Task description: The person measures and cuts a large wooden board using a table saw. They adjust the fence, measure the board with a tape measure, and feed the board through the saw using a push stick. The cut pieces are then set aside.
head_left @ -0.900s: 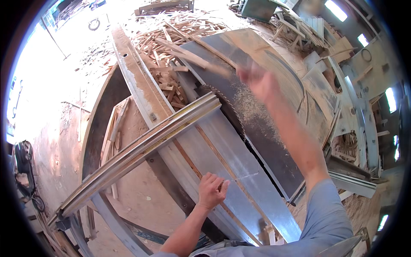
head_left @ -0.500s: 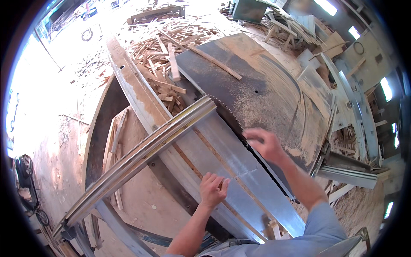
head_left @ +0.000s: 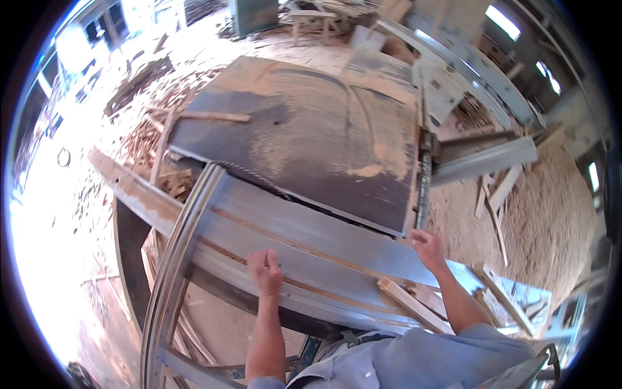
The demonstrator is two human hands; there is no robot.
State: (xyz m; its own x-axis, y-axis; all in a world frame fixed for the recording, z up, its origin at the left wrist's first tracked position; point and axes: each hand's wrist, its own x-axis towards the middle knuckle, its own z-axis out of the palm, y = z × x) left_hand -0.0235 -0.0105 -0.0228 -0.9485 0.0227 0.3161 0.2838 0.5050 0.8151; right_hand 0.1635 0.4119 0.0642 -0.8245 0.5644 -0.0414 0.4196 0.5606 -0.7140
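Note:
My left hand (head_left: 265, 272) is closed, its fingers curled in over the silvery sliding table (head_left: 304, 233) of a panel saw; nothing shows in it. My right hand (head_left: 427, 249) hovers by the right end of the saw's slot, fingers loosely bent and no object visible in them. Between the sliding table and the dark, sawdust-covered saw top (head_left: 304, 129), the toothed saw blade (head_left: 253, 178) stands up out of the slot. Left of my left hand, a metal crosscut fence (head_left: 178, 253) lies across the sliding table. Wooden offcuts (head_left: 414, 305) rest near my right forearm.
Scrap wood (head_left: 146, 139) is heaped beyond the saw's left end. A thin wooden strip (head_left: 214, 117) lies on the saw top. To the right, a metal rail (head_left: 486, 162) juts out above a sawdust-covered floor (head_left: 551, 207). Boards (head_left: 505, 301) lean close to my right elbow.
The view has swung to the right. My right hand has moved from beside the blade along the slot to its right end. My left hand stays closed over the sliding table.

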